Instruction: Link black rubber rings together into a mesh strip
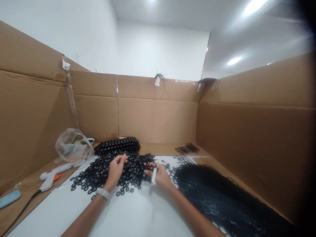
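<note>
A heap of small black rings (98,172) lies on a white sheet (138,214). My left hand (116,169), with a white band at the wrist, rests on the heap with its fingers pinched together over the rings. My right hand (159,174) is closed round a slim white stick (153,176) and touches the heap's right edge. Behind the heap lies a folded black mat of joined rings (118,144).
A large black mass of linked rings (222,200) fills the right side. A white glue gun (50,179) with a cord, a teal object (10,198) and a clear plastic bag (72,146) sit at the left. Cardboard walls (158,115) enclose the workspace.
</note>
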Motion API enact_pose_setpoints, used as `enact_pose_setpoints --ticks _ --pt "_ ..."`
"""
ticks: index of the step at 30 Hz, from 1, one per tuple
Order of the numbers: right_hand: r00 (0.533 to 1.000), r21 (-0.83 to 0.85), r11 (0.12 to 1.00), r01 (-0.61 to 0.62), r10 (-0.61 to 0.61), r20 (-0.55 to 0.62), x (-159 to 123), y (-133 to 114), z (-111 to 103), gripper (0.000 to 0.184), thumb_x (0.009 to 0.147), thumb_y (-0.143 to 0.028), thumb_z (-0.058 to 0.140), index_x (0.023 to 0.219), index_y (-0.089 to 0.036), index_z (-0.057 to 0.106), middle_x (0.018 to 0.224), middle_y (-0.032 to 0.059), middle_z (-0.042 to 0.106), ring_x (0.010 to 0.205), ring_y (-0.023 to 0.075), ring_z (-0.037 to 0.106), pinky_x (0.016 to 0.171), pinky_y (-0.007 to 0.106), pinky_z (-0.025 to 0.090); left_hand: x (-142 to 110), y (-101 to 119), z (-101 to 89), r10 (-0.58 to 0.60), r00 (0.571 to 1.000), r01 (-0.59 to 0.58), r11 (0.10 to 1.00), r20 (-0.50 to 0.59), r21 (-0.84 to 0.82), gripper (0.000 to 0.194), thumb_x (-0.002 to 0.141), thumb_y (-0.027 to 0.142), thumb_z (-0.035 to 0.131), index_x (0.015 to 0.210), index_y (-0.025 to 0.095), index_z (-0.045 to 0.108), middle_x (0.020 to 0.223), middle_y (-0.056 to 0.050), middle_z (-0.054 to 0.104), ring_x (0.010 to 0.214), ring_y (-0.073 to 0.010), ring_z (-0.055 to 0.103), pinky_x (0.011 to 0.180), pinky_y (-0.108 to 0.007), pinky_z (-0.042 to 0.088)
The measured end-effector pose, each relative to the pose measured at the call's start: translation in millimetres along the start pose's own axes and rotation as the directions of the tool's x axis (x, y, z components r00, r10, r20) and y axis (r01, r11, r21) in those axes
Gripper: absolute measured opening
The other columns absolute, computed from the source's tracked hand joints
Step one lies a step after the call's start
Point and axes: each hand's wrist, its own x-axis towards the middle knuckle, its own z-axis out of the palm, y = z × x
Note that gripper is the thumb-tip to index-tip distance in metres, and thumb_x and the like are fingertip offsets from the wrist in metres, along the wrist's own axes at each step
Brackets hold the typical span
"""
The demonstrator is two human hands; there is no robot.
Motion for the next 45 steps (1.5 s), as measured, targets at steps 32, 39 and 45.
enact_pose_setpoints --ticks 32,39,45 --pt "1.000 -0.019 1.000 0.013 -0.013 -0.007 -0.4 -5.7 1.9 0.046 0.073 -0.048 0.098 0.104 -0.017 0.084 0.099 0.0113 0.082 0.098 0.0306 0.076 0.085 0.039 0.059 -17.2 6.7 12.8 0.230 0.962 -0.267 0.907 0.150 0.325 0.033 0.100 0.044 0.061 0.103 0.022 0.086 0.098 -0.005 0.085 0.073 -0.0212 0.074 0.070 -0.030 0.059" --pt "0.996 -0.003 0.998 -0.061 0.061 -0.062 3.9 -0.2 -3.5 0.051 0.063 -0.051 0.103 0.093 -0.015 0.081 0.086 0.0075 0.076 0.077 0.0234 0.070 0.069 0.034 0.059 8.8 2.4 -38.2 0.296 0.955 -0.255 0.800 0.013 0.543 0.028 0.099 0.042 0.065 0.107 0.029 0.087 0.116 -0.004 0.080 0.079 -0.0190 0.071 0.067 -0.027 0.050" --pt "0.971 0.180 0.963 -0.201 0.219 -0.090 3.3 14.0 0.9 0.058 0.054 -0.041 0.108 0.096 -0.016 0.078 0.077 -0.0017 0.063 0.062 0.0148 0.060 0.058 0.032 0.059 -5.5 13.6 -17.5 0.318 0.936 -0.349 0.779 0.152 0.520 0.031 0.102 0.045 0.062 0.119 0.030 0.084 0.122 -0.006 0.074 0.072 -0.0163 0.066 0.067 -0.028 0.050"
